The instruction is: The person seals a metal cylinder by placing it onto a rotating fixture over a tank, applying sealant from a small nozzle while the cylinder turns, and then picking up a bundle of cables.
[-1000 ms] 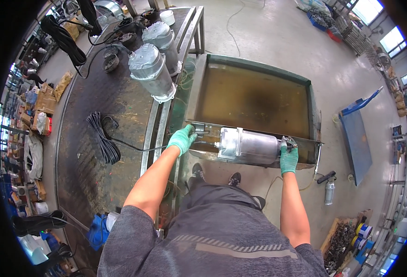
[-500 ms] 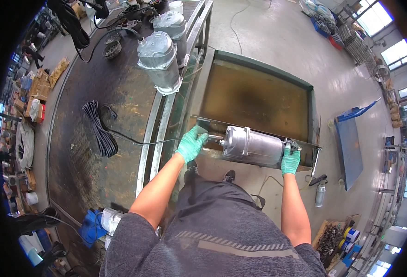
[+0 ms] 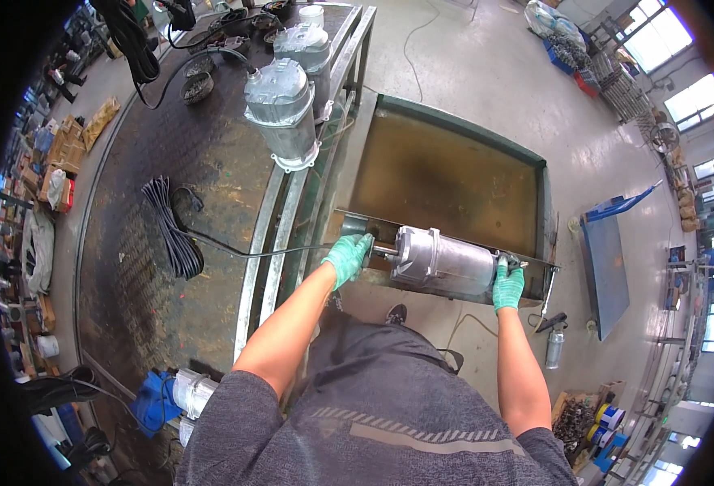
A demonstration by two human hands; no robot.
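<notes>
A silver metal motor housing [image 3: 454, 263], shaped like a cylinder, lies level across the near side of a tank [image 3: 545, 202] of brownish water. My left hand [image 3: 347, 259], in a green glove, is closed at the housing's left end around the thin shaft [image 3: 383, 249]; its fingertips are partly hidden. A black cable [image 3: 247, 255] runs from the bench to that hand. My right hand [image 3: 508, 285], also gloved, grips the small fitting [image 3: 512, 259] at the right end.
On the left stands a worn workbench [image 3: 122, 267] with a coiled black cable [image 3: 174, 235]. Two upright silver housings [image 3: 282, 121] stand at its far edge, near small bowls of parts [image 3: 197, 87]. To the right are a blue trolley [image 3: 606, 267] and a spray gun [image 3: 554, 344].
My left hand has moved slightly right and down, closer to the housing. My right hand keeps its hold. The whole view has shifted a little.
</notes>
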